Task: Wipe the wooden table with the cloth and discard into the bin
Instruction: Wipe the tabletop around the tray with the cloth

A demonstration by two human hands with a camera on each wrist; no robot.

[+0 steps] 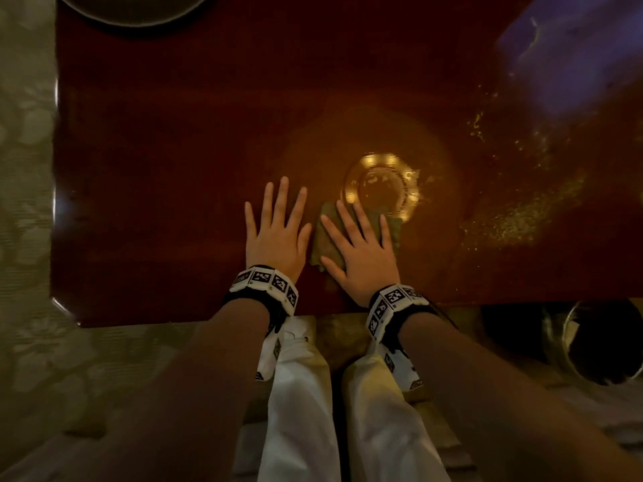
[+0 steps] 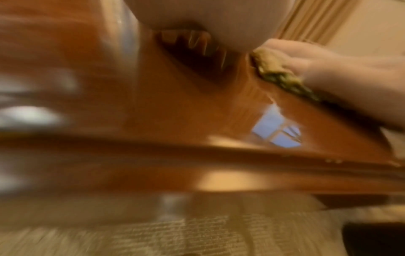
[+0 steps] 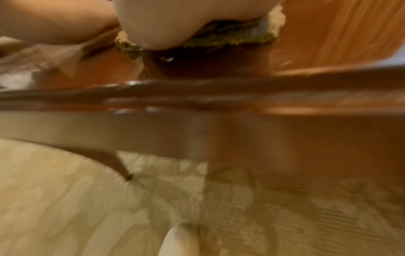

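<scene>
A dark red-brown wooden table [image 1: 167, 140] fills the head view. My right hand [image 1: 358, 248] lies flat, fingers spread, pressing a crumpled green cloth [image 1: 322, 243] onto the table near its front edge. The left hand [image 1: 276, 231] rests flat on the bare wood just left of the cloth, fingers straight. Yellowish crumbs [image 1: 522, 217] are strewn over the table's right part. The left wrist view shows the cloth [image 2: 276, 74] under the right hand [image 2: 333, 72]. The right wrist view shows the cloth [image 3: 238, 38] under my palm. A dark round bin [image 1: 605, 342] stands on the floor at the right, below the table edge.
A ceiling lamp's reflection [image 1: 381, 189] glints on the wood just beyond the cloth. A round dark dish [image 1: 135, 8] sits at the table's far left. A blurred blue-purple object [image 1: 570, 53] lies at the far right corner. Patterned carpet [image 1: 28, 203] surrounds the table.
</scene>
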